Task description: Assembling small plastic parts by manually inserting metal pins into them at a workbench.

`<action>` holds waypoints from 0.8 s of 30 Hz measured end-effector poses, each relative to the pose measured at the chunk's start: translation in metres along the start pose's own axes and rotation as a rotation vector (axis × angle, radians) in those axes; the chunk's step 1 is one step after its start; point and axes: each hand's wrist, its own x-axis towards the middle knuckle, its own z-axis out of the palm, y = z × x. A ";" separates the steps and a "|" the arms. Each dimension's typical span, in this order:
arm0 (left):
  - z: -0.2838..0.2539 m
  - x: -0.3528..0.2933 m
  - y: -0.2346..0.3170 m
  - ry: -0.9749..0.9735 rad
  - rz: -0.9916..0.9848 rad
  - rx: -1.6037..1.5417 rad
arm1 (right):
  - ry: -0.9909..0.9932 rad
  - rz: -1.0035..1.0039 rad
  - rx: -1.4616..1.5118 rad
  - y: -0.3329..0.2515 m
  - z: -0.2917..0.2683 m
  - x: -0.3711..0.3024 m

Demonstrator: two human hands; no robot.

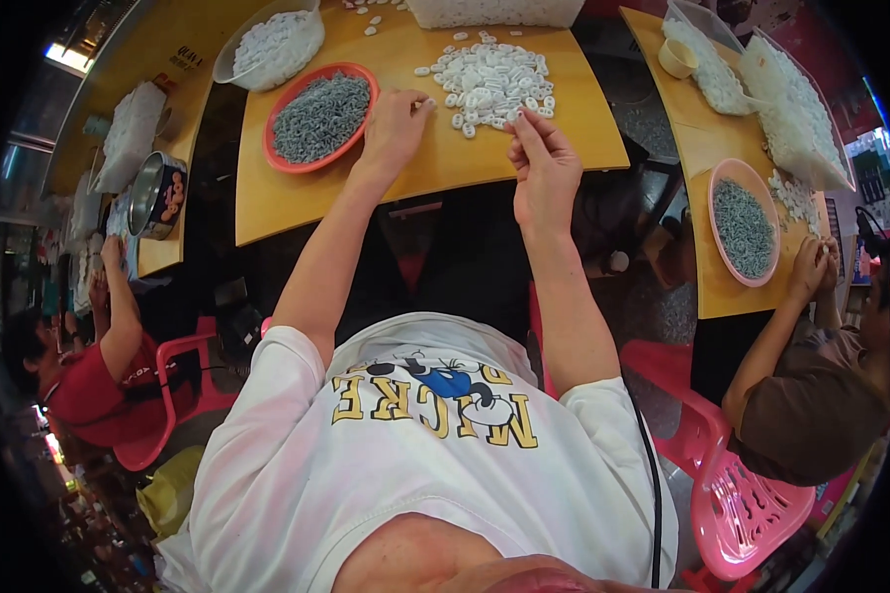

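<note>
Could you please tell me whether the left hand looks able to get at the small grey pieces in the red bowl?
Probably yes: the left hand is right beside the red bowl, whose open top leaves the small grey pieces uncovered.

White short-sleeved T-shirt point(287, 474), yellow lettering point(406, 408), blue-and-black cartoon print point(452, 383); dark trousers point(470, 262); thin black cable point(653, 474) down right side.

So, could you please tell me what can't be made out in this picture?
In the head view:
What the left hand may be pinching: too small to tell.
The exact shape of anything in the right hand: too small, and covered by its fingers.
The red bowl's inner bottom: hidden by the heaped grey pieces.
The clear container's far side: cut off by the top edge.
</note>
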 end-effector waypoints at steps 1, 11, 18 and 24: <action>-0.002 -0.002 0.003 -0.011 -0.008 -0.004 | 0.010 0.009 -0.006 -0.001 0.001 -0.003; -0.068 -0.043 0.019 -0.268 -0.769 -1.502 | -0.082 0.128 -0.135 0.010 0.019 -0.022; -0.086 -0.033 0.010 -0.325 -0.796 -1.779 | -0.174 0.146 -0.358 -0.003 0.066 -0.012; -0.088 -0.015 0.005 -0.364 -0.740 -1.727 | -0.121 0.106 -0.444 0.001 0.086 -0.006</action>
